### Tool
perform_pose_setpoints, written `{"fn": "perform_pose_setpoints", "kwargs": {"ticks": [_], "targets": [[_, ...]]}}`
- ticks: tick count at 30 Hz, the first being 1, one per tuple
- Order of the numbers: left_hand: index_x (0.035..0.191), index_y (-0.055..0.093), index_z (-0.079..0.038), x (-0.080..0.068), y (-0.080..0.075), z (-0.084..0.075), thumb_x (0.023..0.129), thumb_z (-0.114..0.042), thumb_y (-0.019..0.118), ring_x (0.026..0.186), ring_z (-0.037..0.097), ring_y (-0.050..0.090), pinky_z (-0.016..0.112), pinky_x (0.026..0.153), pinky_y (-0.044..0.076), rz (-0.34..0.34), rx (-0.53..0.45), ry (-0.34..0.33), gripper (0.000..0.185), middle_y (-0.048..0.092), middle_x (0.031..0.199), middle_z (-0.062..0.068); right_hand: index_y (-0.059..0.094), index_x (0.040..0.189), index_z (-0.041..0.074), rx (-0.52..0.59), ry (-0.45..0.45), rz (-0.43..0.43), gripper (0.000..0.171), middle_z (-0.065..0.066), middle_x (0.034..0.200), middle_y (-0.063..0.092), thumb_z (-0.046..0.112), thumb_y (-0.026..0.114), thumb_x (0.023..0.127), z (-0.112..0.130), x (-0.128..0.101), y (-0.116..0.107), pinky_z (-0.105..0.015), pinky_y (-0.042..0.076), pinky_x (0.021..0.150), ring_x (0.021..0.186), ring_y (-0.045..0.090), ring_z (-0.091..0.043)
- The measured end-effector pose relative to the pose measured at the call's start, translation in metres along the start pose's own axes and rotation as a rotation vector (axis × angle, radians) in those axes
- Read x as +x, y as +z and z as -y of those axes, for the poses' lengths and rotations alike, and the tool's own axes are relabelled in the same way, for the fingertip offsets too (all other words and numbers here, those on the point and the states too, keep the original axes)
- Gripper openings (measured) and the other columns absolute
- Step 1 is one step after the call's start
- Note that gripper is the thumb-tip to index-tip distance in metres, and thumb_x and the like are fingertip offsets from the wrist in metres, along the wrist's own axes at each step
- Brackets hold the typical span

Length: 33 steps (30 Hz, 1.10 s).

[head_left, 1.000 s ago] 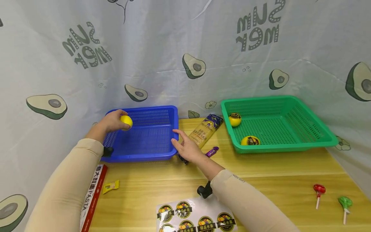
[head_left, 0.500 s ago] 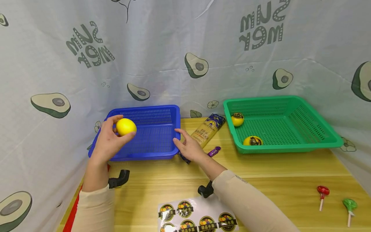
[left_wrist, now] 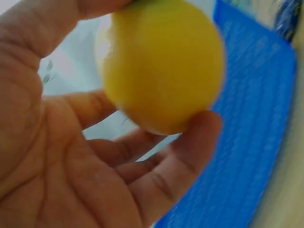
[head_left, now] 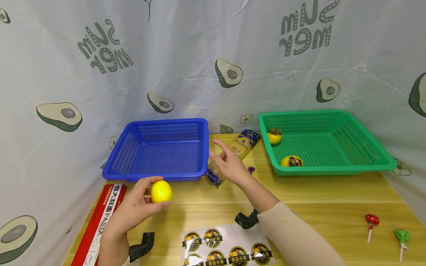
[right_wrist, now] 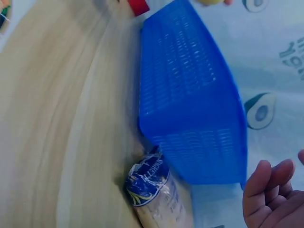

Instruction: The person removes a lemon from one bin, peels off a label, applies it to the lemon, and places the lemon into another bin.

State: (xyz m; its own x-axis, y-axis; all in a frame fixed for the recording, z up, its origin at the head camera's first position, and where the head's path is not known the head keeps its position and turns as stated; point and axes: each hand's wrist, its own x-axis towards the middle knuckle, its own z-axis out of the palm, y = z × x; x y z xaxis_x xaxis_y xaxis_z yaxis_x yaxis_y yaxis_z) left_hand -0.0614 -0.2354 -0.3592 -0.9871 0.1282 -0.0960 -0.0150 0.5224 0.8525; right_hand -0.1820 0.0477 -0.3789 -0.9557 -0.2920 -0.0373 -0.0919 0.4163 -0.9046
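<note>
by 1 blue basket (head_left: 166,131), left hand (head_left: 131,208) grips 1 fruit (head_left: 161,191)

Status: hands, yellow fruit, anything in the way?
Left hand gripping yellow fruit, in front of blue basket. Right hand holding nothing, beside blue basket. Nothing seen blocking yellow fruit.

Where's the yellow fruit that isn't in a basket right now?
In the head view, the yellow fruit is left of centre, held in the person's left hand, on the near side of the blue basket and right of the red pasta box.
</note>
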Motion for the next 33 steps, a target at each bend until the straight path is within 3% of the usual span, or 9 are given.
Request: {"fn": "perform_pose_setpoints", "kwargs": {"ticks": [6, 9, 12, 15, 18, 21, 28, 33], "targets": [[0.141, 0.052, -0.011, 0.018, 0.037, 0.0, 0.08, -0.023, 0.087, 0.101, 0.025, 0.062, 0.026, 0.078, 0.057, 0.281, 0.085, 0.082, 0.071, 0.057, 0.132, 0.014, 0.046, 0.151, 0.024, 0.065, -0.005, 0.058, 0.049, -0.007, 0.081, 0.053, 0.029, 0.059, 0.104, -0.011, -0.043, -0.006, -0.029, 0.049, 0.056, 0.063, 0.05, -0.017], [0.144, 0.051, -0.007, 0.033, 0.062, -0.001, 0.079, -0.023, 0.086, 0.101, 0.021, 0.063, 0.028, 0.082, 0.056, 0.367, 0.16, 0.142, 0.076, 0.061, 0.13, 0.012, 0.056, 0.141, 0.015, 0.044, -0.017, 0.115, 0.041, -0.003, 0.08, 0.053, 0.028, 0.061, 0.103, -0.022, -0.066, -0.009, -0.026, 0.048, 0.057, 0.065, 0.05, -0.013], [0.145, 0.05, -0.007, 0.049, 0.084, -0.004, 0.077, -0.022, 0.086, 0.102, 0.018, 0.062, 0.034, 0.089, 0.054, 0.39, 0.232, 0.197, 0.078, 0.063, 0.13, 0.01, 0.065, 0.124, 0.008, 0.018, -0.04, 0.235, 0.029, 0.0, 0.08, 0.055, 0.027, 0.062, 0.102, -0.035, -0.085, -0.015, -0.023, 0.044, 0.059, 0.067, 0.049, -0.009], [0.146, 0.051, -0.01, 0.064, 0.102, -0.007, 0.077, -0.017, 0.085, 0.11, 0.02, 0.061, 0.039, 0.097, 0.052, 0.4, 0.284, 0.254, 0.077, 0.062, 0.136, 0.009, 0.068, 0.11, 0.003, 0.029, -0.065, 0.408, 0.024, 0.002, 0.081, 0.057, 0.026, 0.063, 0.102, -0.043, -0.096, -0.022, -0.021, 0.042, 0.061, 0.07, 0.049, -0.006], [0.146, 0.051, -0.014, 0.077, 0.114, -0.01, 0.078, -0.012, 0.083, 0.119, 0.022, 0.06, 0.041, 0.103, 0.051, 0.423, 0.316, 0.306, 0.075, 0.059, 0.143, 0.008, 0.07, 0.106, 0.003, 0.064, -0.08, 0.571, 0.023, 0.005, 0.084, 0.06, 0.024, 0.064, 0.101, -0.048, -0.1, -0.026, -0.019, 0.043, 0.062, 0.071, 0.05, -0.003], [0.147, 0.052, -0.019, 0.084, 0.12, -0.009, 0.08, -0.009, 0.081, 0.122, 0.022, 0.059, 0.039, 0.103, 0.05, 0.456, 0.319, 0.324, 0.073, 0.056, 0.146, 0.007, 0.071, 0.107, 0.003, 0.079, -0.091, 0.68, 0.022, 0.008, 0.084, 0.062, 0.023, 0.065, 0.099, -0.053, -0.102, -0.024, -0.017, 0.044, 0.064, 0.072, 0.051, 0.0], [0.152, 0.046, -0.025, 0.082, 0.128, 0.002, 0.083, -0.003, 0.07, 0.129, 0.023, 0.052, 0.036, 0.106, 0.044, 0.555, 0.169, 0.285, 0.076, 0.048, 0.153, 0.006, 0.071, 0.114, 0.006, 0.057, -0.047, 0.778, 0.022, 0.01, 0.084, 0.063, 0.018, 0.069, 0.096, -0.068, -0.107, -0.014, -0.015, 0.045, 0.067, 0.071, 0.053, 0.002], [0.154, 0.043, -0.027, 0.081, 0.134, 0.003, 0.084, -0.014, 0.073, 0.134, 0.025, 0.047, 0.045, 0.111, 0.042, 0.51, 0.197, 0.276, 0.076, 0.048, 0.154, 0.006, 0.07, 0.114, 0.014, -0.076, -0.02, 0.775, 0.021, 0.013, 0.08, 0.06, 0.021, 0.072, 0.093, -0.07, -0.108, -0.022, -0.015, 0.043, 0.064, 0.066, 0.051, 0.002]]}}
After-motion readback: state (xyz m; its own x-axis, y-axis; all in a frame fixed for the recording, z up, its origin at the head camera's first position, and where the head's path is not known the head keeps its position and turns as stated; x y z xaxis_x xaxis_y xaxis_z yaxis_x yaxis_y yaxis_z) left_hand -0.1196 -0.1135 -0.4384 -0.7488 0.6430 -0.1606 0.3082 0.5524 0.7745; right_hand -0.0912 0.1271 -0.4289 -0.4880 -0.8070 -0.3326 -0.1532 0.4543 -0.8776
